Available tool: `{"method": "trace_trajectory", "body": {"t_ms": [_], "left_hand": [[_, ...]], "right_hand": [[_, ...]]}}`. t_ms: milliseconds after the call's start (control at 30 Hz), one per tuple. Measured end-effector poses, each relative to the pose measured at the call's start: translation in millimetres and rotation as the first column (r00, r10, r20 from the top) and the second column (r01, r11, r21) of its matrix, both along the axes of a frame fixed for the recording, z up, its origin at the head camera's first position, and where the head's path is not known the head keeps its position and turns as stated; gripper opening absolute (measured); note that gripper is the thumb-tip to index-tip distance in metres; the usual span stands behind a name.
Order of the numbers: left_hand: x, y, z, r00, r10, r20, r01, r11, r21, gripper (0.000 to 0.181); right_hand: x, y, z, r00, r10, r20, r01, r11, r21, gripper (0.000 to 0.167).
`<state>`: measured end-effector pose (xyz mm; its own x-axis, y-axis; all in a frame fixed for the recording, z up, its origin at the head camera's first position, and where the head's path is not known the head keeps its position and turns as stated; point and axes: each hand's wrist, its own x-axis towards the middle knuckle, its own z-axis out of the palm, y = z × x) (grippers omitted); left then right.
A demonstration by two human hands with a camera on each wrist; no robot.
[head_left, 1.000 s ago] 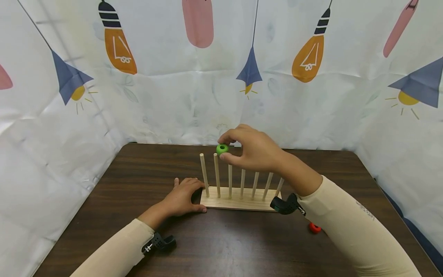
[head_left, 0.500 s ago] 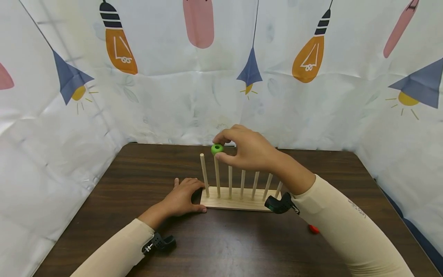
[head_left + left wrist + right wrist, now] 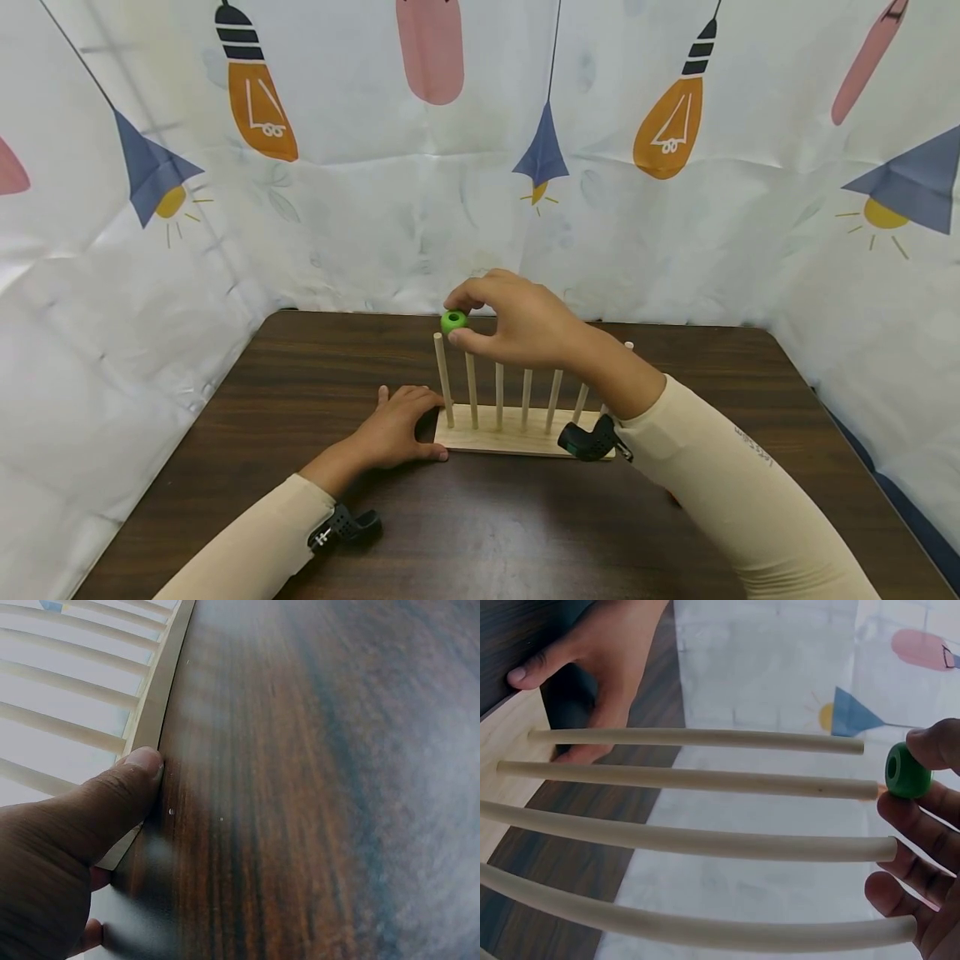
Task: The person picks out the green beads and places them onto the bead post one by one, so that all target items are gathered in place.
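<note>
A wooden peg stand (image 3: pixel 495 439) with several upright pegs (image 3: pixel 442 379) rests on the table. My left hand (image 3: pixel 393 429) holds its left end, with the thumb (image 3: pixel 142 761) against the front edge and fingers round toward the back. My right hand (image 3: pixel 525 321) pinches a green bead (image 3: pixel 909 772) between thumb and fingers. In the head view the bead is just above and slightly right of the leftmost peg's tip. In the right wrist view it is apart from that peg, its hole facing the peg tips. My right forearm hides part of the stand's right end.
The dark wooden table (image 3: pixel 480 533) extends around the stand. A sliver of a red thing (image 3: pixel 672 500) shows beside my right sleeve, mostly hidden by it. A white printed cloth (image 3: pixel 375 233) hangs behind and at the sides of the table.
My right hand has moved left with the green bead, from near the second peg to near the leftmost one. The sleeve now covers most of the red bead. My left hand stays put.
</note>
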<state>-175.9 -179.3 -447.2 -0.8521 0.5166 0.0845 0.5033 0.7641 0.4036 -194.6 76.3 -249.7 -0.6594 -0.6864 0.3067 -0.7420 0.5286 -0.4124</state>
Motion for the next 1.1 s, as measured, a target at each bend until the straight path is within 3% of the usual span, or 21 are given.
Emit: {"method": "trace_trajectory", "body": {"t_ms": [367,1100], "left_hand": [[-0.1,0.5,-0.1,1.0,-0.005,-0.001,0.005,1.0,-0.002,0.068],[-0.7,0.3,0.4,1.0,-0.003,0.026,0.004,1.0,-0.021,0.069]], "right_hand": [[-3.9,-9.1,-4.5,0.999,0.027,-0.016,-0.027,1.0,0.01,0.029],[-4.4,-14.4,-6.3,1.0,-0.007,0.013,0.006,0.997,0.081,0.032]]}}
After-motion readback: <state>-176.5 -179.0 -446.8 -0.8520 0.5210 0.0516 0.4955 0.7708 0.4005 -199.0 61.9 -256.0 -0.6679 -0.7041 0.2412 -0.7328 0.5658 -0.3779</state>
